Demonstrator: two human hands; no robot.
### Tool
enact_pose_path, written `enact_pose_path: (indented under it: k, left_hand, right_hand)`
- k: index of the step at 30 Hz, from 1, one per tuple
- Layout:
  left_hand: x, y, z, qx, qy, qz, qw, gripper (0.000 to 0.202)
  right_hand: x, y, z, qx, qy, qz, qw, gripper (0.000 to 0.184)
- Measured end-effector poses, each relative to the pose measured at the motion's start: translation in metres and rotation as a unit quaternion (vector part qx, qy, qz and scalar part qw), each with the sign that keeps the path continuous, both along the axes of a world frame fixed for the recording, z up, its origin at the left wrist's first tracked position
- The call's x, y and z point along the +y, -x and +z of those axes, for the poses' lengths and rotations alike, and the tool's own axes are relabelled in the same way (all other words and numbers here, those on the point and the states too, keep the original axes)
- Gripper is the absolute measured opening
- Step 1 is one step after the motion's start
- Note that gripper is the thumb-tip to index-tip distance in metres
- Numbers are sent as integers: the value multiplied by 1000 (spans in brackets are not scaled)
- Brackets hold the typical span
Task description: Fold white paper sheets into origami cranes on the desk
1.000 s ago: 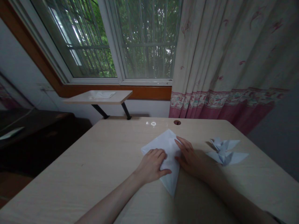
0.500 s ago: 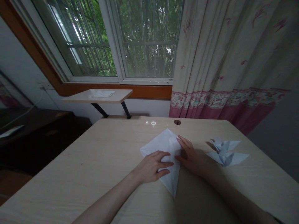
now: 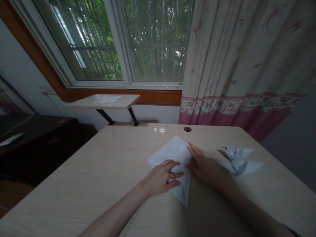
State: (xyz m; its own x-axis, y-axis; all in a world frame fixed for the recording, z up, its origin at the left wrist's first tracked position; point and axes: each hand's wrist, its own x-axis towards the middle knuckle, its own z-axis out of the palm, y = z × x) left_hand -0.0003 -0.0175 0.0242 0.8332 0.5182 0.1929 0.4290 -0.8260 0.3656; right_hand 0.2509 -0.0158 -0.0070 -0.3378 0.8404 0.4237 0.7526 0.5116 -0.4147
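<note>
The white sheet (image 3: 174,151) is lying folded beneath the fingers. The left hand (image 3: 160,177) is resting on it, fingers spread; the right hand (image 3: 201,167) is touching its right edge, thumb and fingers parted. Right of those fingers, folded paper figures (image 3: 239,167) are crowding that side. Beyond the fingertips, the tabletop (image 3: 108,164) is ending past a round cap (image 3: 187,129); leftward it is stretching widely.

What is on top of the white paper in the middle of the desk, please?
The left hand rests on the paper, fingers spread; the right hand is at its right edge. The paper beneath the hands is hidden, as is the desk under it.
</note>
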Motion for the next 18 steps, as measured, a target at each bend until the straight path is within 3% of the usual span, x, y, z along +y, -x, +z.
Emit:
enact_pose_path:
  k: [7, 13, 18]
  left_hand:
    - [-2, -1, 1, 4, -12, 4, 1000, 36]
    - [-1, -2, -5, 16, -39, 42, 998, 37]
    - [2, -1, -6, 18, -49, 59, 997, 37]
  right_hand:
    - [-1, 0, -1, -3, -9, -5, 1000, 64]
    - [4, 2, -6, -3, -41, -18, 999, 62]
    - [0, 4, 0, -6, -57, -42, 997, 46]
